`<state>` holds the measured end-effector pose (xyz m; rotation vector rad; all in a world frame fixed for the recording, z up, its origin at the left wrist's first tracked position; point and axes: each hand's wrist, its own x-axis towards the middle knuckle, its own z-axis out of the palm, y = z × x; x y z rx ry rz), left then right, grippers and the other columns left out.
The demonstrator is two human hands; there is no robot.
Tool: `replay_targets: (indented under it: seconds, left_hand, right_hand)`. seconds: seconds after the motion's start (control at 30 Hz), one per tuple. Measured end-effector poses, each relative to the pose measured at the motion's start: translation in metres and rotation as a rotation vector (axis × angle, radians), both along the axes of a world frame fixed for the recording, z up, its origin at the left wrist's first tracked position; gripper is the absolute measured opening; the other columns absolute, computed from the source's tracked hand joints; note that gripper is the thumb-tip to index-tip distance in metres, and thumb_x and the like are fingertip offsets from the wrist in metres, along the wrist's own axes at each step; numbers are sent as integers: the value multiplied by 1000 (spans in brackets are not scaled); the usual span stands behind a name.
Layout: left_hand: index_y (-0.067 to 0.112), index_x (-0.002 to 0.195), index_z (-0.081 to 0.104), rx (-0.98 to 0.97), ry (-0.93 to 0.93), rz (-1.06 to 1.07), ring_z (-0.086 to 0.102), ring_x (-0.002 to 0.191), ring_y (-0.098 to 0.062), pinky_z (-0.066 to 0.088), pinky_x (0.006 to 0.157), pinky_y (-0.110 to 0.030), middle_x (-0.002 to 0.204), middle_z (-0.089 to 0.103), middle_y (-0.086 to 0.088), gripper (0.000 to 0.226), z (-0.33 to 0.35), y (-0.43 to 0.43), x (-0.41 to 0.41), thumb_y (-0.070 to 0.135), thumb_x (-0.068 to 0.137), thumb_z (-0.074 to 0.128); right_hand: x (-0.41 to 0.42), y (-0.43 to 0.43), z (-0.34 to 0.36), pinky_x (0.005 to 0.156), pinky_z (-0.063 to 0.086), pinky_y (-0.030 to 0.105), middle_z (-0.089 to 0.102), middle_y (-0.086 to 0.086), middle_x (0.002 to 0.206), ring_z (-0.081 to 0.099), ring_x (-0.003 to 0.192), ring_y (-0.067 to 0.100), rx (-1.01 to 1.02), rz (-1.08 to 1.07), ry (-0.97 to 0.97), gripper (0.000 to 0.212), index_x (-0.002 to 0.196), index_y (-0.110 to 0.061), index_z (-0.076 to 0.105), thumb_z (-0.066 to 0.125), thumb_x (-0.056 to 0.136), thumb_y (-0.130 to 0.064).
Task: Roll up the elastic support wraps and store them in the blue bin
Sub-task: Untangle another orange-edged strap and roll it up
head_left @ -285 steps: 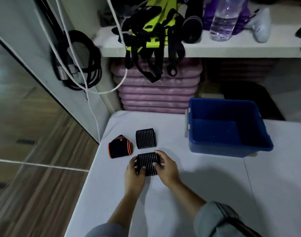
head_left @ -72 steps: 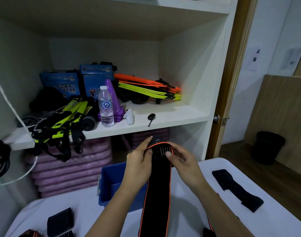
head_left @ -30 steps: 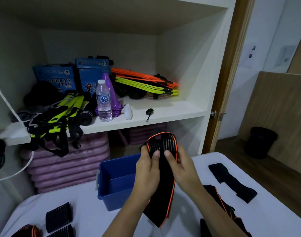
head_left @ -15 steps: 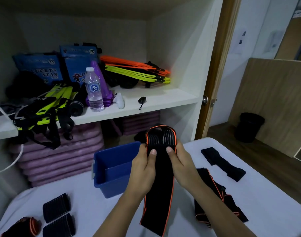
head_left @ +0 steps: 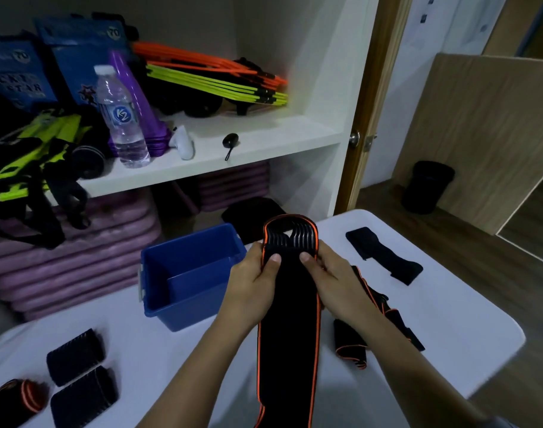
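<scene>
A long black wrap with orange edging [head_left: 290,319] hangs upright in front of me, its ribbed top end curled over. My left hand [head_left: 253,281] grips its left edge and my right hand [head_left: 329,278] grips its right edge, thumbs on the front. The blue bin [head_left: 188,299] stands on the white table [head_left: 449,322] just left of my hands and looks empty. Another orange-edged wrap [head_left: 384,310] lies loose to my right, and a black wrap [head_left: 384,256] lies flat at the far right.
Two black ribbed pads [head_left: 75,356] and a rolled orange-edged wrap [head_left: 15,398] lie at the table's near left. Behind the table stands a white shelf [head_left: 248,140] with a water bottle [head_left: 120,118], purple mats below. A black waste bin [head_left: 426,186] sits on the floor.
My view has tilted down a little, so the table and bin sit higher in frame. The wrap has come lower and both hands keep their hold on its top end.
</scene>
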<state>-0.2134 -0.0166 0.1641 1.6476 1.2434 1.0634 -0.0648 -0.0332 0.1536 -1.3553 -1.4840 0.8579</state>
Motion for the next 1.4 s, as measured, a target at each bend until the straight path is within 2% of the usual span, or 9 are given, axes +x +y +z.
replay_targets:
  seconds: [0.1, 0.2, 0.3, 0.5, 0.67, 1.0, 1.13, 1.23, 1.4]
  left_hand:
    - [12, 108, 53, -148, 148, 0, 63, 84, -16, 53, 74, -31, 93, 64, -5, 19, -42, 35, 11, 24, 97, 43]
    - [12, 105, 51, -239, 322, -12, 62, 89, -25, 51, 83, -44, 99, 64, -11, 21, -94, 66, 20, 28, 97, 40]
    - [9, 102, 49, -307, 479, -18, 58, 94, -31, 49, 83, -44, 103, 59, -15, 19, -138, 91, 28, 24, 96, 39]
    - [0, 99, 51, -301, 628, 34, 56, 92, -36, 48, 76, -43, 100, 54, -21, 17, -181, 132, 51, 11, 92, 41]
    - [0, 107, 54, -302, 630, 131, 57, 93, -35, 46, 76, -40, 103, 58, -20, 21, -203, 153, 67, 7, 91, 43]
    - [25, 145, 18, -318, 701, 53, 52, 107, -34, 48, 84, -41, 115, 52, -16, 64, -221, 151, 69, 13, 89, 46]
    - [20, 148, 4, -307, 756, -72, 28, 134, -35, 40, 102, -47, 142, 33, -15, 72, -219, 140, 59, 16, 90, 47]
    - [21, 144, 17, -252, 672, -48, 45, 121, -35, 47, 93, -44, 129, 46, -16, 62, -218, 117, 44, 11, 88, 44]
    - [17, 120, 40, -281, 542, 87, 60, 93, -30, 52, 77, -36, 108, 63, -14, 37, -217, 77, 27, 1, 86, 43]
  right_hand:
    - [10, 34, -42, 55, 45, 14, 60, -7, 81, 59, 66, 2, -171, 33, 25, 19, 115, -22, 52, 40, 100, -21]
    - [16, 63, -90, 66, 49, 18, 60, 1, 93, 60, 84, 15, -346, -9, -5, 20, 115, -15, 52, 39, 100, -16]
    - [21, 88, -131, 81, 48, 35, 61, 9, 104, 60, 95, 24, -461, -55, -128, 25, 116, -10, 52, 38, 97, -18]
    - [35, 137, -186, 68, 37, 34, 48, 12, 85, 50, 84, 30, -510, -142, -415, 34, 104, -4, 55, 37, 88, -29]
    - [40, 159, -201, 55, 32, 29, 57, 8, 79, 53, 76, 23, -529, -274, -219, 4, 86, -10, 52, 56, 86, -8]
    - [40, 165, -223, 64, 44, 28, 60, 2, 79, 58, 74, 17, -477, -312, -201, 36, 116, -10, 51, 52, 82, 0]
    - [35, 152, -221, 71, 47, 36, 64, 18, 99, 62, 89, 34, -484, -212, -291, 55, 133, -7, 40, 53, 80, -5]
    - [29, 127, -212, 87, 49, 39, 57, 13, 120, 58, 106, 32, -553, -260, -269, 59, 138, -10, 36, 55, 81, -8]
    - [12, 76, -196, 65, 39, 28, 65, 19, 93, 62, 88, 29, -607, -273, -222, 48, 133, -2, 37, 49, 86, 1]
